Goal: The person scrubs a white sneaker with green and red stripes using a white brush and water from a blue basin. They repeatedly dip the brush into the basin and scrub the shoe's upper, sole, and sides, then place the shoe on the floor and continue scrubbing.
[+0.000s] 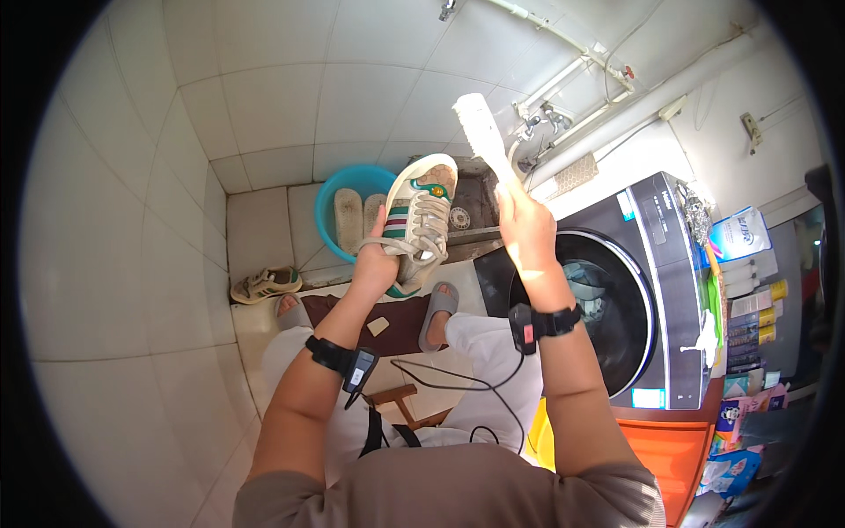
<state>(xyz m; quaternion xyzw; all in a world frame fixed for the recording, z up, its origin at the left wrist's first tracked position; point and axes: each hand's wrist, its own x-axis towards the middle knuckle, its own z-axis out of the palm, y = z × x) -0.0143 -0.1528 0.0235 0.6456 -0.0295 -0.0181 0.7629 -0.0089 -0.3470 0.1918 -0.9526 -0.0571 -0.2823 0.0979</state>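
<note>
My left hand (377,269) grips a laced sneaker (426,218) near its heel, toe pointing away from me. The sneaker has a patterned tan toe, a cream sole rim and green and red side stripes; its grey laces hang loosely over my fingers. In my right hand (528,228) is a white scrubbing brush (480,132), held by its handle with the bristles facing left. Brush and sneaker are apart. Behind the sneaker stands a blue plastic basin (323,221) with two pale insoles (348,218) in it. The other sneaker (266,285) sits on the floor at the left wall.
A floor drain (460,218) lies in a low recess beyond the sneaker. At right stands a front-loading washing machine (667,290) with laundry behind its round door. Water taps (551,119) and pipes run along the wall. A black cable (455,379) loops between my wrist devices.
</note>
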